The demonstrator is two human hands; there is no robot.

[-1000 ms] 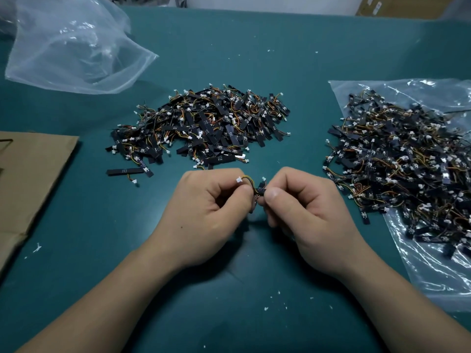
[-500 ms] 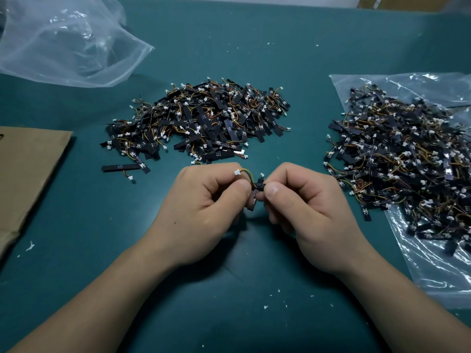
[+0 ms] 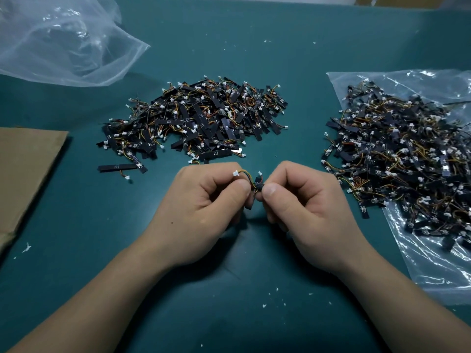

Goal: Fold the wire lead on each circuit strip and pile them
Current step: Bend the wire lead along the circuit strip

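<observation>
Both hands meet over the middle of the green table. My left hand (image 3: 204, 200) and my right hand (image 3: 303, 202) pinch one small black circuit strip (image 3: 258, 186) between thumbs and forefingers. Its coloured wire lead (image 3: 246, 174) arches up over my left forefinger and ends in a white connector. Most of the strip is hidden by my fingers. A pile of strips (image 3: 198, 121) lies on the bare table just beyond my hands. A second heap of strips (image 3: 397, 154) lies to the right on a clear plastic bag (image 3: 433, 263).
A crumpled clear plastic bag (image 3: 63, 42) sits at the far left. Brown cardboard (image 3: 23, 169) lies at the left edge. One strip (image 3: 117, 167) lies apart from the middle pile. White flecks dot the green mat (image 3: 229, 301) near me.
Both hands stay together on the same strip and have hardly moved on the table. The head camera has tilted slightly, shifting the whole scene up in the frame.
</observation>
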